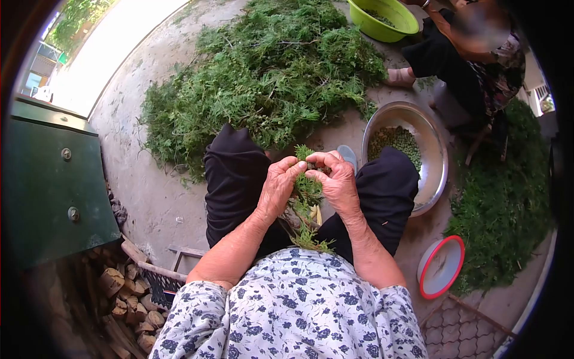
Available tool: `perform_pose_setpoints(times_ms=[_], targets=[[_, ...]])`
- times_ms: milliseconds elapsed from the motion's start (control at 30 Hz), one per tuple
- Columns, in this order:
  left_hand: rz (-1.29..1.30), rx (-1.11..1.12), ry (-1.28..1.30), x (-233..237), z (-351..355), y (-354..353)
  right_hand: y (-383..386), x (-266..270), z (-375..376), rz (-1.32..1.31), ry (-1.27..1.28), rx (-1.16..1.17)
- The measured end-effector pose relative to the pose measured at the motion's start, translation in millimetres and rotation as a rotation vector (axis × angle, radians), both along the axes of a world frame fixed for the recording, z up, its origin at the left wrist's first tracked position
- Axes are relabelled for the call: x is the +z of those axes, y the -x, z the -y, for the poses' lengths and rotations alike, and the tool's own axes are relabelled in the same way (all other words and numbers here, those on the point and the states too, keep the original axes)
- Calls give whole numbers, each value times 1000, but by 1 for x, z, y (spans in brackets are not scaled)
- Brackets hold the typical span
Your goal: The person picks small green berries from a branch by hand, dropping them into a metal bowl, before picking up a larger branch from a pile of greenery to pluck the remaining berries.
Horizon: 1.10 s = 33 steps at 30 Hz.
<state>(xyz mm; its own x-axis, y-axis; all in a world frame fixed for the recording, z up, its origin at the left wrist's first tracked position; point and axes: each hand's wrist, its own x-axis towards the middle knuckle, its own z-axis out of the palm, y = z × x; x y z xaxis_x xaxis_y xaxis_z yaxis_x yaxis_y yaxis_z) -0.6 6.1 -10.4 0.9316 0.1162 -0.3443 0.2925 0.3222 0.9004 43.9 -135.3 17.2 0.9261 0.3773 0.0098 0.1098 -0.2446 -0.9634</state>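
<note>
Both my hands meet above my lap around a green conifer sprig (307, 190), which hangs down toward my shirt. My left hand (280, 182) pinches the sprig near its upper part between thumb and fingers. Close beside it, my right hand (336, 180) has thumb and fingertips drawn together at the same spot. Whatever small piece lies between the right fingertips is hidden. By my right knee stands a steel basin (437, 173) with small green cones or berries (402, 142) in its bottom.
A large heap of conifer branches (263, 78) covers the ground ahead. Another person (460, 66) sits at upper right near a lime-green basin (402, 30). More cut branches (502, 209), a red-rimmed bowl (441, 267) and a wire rack (460, 323) lie right. Firewood (134, 299) and a green metal box (60, 185) stand left.
</note>
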Motion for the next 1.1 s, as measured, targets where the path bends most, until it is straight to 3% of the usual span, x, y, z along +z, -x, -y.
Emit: perform_pose_setpoints(times_ms=[133,200,233,300,467,567,600,700,967,1067,1100], targets=[[63,-37,-187,-4,0,1,-2,-14,3,44,-73,-6],[99,-38,-236,-5,1,1,-3,-11,7,-510,-342,-53],[99,-38,-236,-5,1,0,-5,-11,10,-509,-342,-53],[-5,-26,-43,-1,1,0,-9,-10,13,-656,-760,-64],[13,-11,-98,-3,6,-1,-8,-1,16,-695,-783,-95],[89,-24,-250,-2,6,-1,-1,-1,9,-481,-388,-95],[121,-36,-345,0,6,-1,0,-3,5,-239,-169,-152],[122,-63,-431,8,5,0,2,-3,0,-8,18,-168],[85,-49,-280,11,8,0,-1,-11,3,-115,-82,-139],[52,-76,-292,8,6,0,-1,-8,4,-223,-100,-127],[51,-81,-307,5,5,0,0,-5,4,-398,-233,-138]])
